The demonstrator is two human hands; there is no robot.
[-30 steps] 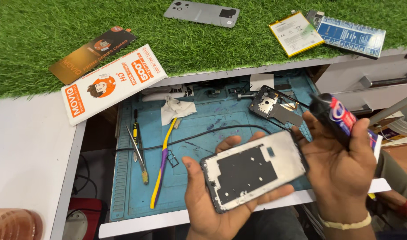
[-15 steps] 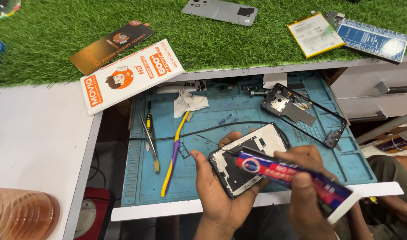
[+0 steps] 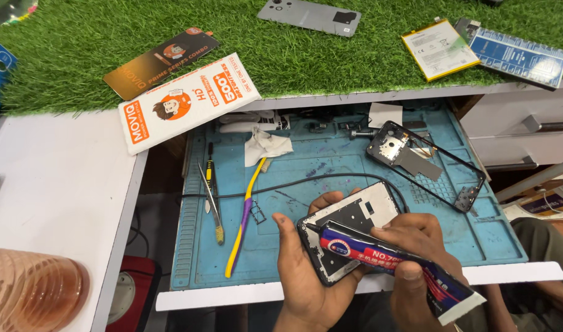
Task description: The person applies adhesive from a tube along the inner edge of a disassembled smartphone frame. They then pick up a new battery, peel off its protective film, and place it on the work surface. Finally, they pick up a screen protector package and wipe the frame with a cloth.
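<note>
My left hand (image 3: 306,276) holds a phone screen assembly (image 3: 355,218) from below, its metal back side facing up, over the near edge of the blue work mat (image 3: 330,166). My right hand (image 3: 416,270) grips a dark blue and red glue tube (image 3: 386,258), and the tube's thin nozzle rests at the left edge of the assembly. A black phone middle frame (image 3: 426,163) lies on the mat behind my right hand.
On the mat lie a yellow and purple brush (image 3: 244,215), tweezers (image 3: 211,197), a crumpled wipe (image 3: 266,144) and a black cable (image 3: 293,181). The green turf holds a grey back cover (image 3: 309,15), a battery (image 3: 440,49), a blue card (image 3: 518,52) and two packages (image 3: 189,101). A ribbed cup (image 3: 29,289) stands near left.
My right hand brought the glue tube from the right side across onto the screen assembly. The nozzle has settled at the assembly's left edge. My left hand kept holding the assembly.
</note>
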